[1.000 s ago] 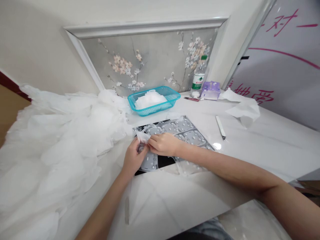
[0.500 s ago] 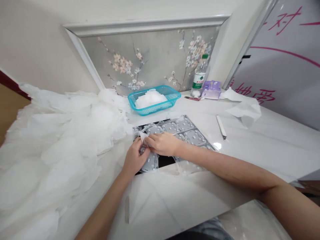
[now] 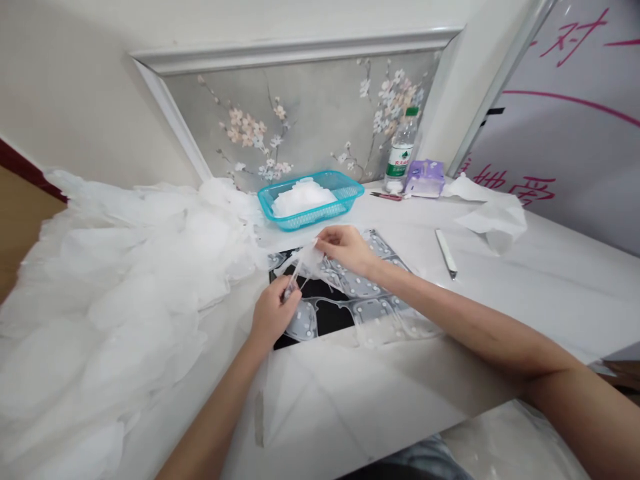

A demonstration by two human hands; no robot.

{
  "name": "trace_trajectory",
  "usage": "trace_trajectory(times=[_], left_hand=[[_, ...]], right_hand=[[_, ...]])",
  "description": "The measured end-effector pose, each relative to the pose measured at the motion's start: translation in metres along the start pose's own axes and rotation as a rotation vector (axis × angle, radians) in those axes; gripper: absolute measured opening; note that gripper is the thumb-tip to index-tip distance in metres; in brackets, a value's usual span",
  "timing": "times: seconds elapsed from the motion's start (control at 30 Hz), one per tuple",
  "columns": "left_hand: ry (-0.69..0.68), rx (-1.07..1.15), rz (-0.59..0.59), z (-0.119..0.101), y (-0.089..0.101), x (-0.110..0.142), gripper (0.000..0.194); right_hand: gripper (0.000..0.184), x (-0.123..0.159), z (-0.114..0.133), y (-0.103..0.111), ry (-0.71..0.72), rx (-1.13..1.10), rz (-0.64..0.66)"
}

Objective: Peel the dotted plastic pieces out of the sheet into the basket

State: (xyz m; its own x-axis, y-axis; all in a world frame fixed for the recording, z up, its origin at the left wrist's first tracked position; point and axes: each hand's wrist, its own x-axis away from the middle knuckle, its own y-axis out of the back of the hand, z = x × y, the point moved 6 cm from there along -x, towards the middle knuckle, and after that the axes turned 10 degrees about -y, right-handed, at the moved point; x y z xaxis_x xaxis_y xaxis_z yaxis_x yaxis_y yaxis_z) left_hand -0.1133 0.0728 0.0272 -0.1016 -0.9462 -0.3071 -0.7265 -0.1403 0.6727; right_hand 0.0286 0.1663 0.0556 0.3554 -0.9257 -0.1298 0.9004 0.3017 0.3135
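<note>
A thin translucent white sheet (image 3: 311,259) stretches between my two hands, above a black board (image 3: 334,317) covered with rounded grey-white pieces. My right hand (image 3: 345,247) pinches the raised part of the sheet between thumb and fingertips. Lower and to the left, my left hand (image 3: 276,305) is closed on a narrow strip at the sheet's other end, near the board's left edge. Bare black patches show where the board has no pieces over it. On its right side several rounded pieces with small white dots (image 3: 373,312) lie in rows.
A large heap of white sheets (image 3: 125,287) covers the left side. Behind the board stands a blue basket (image 3: 345,193) holding white pieces. Farther right are a bottle (image 3: 400,153), small red-handled snips (image 3: 387,197), a purple tissue pack (image 3: 425,179), a white cutter (image 3: 445,252) and crumpled paper (image 3: 495,213).
My right hand has moved up and right, away from my left hand, lifting part of the sheet off the board. More black surface shows. My left hand has barely moved.
</note>
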Motion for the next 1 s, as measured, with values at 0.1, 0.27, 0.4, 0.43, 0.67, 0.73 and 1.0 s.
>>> trace_trajectory(times=[0.1,0.27,0.4,0.43,0.67,0.73,1.0], left_hand=[[0.022,-0.009,0.009,0.001,0.000,0.001,0.010],[0.064,0.112,-0.077,0.006,0.003,0.004,0.009],[0.120,0.256,-0.217,0.013,0.007,0.005,0.022],[0.112,0.263,-0.223,0.013,0.008,0.005,0.023],[0.033,0.128,-0.120,0.007,0.004,0.004,0.023],[0.041,0.120,-0.132,0.008,0.005,0.004,0.024],[0.116,0.204,-0.228,0.016,0.008,0.006,0.022]], right_hand=[[0.007,-0.001,-0.011,0.002,-0.157,-0.108,-0.024],[0.025,0.017,0.017,-0.021,0.243,0.278,0.154],[0.018,0.031,0.026,-0.031,0.346,0.488,0.201],[0.013,0.032,0.027,-0.031,0.349,0.523,0.186],[0.021,0.033,0.030,-0.036,0.373,0.767,0.154],[0.021,0.030,0.029,-0.034,0.350,0.817,0.112],[0.019,0.014,0.010,-0.018,0.229,0.646,-0.059]])
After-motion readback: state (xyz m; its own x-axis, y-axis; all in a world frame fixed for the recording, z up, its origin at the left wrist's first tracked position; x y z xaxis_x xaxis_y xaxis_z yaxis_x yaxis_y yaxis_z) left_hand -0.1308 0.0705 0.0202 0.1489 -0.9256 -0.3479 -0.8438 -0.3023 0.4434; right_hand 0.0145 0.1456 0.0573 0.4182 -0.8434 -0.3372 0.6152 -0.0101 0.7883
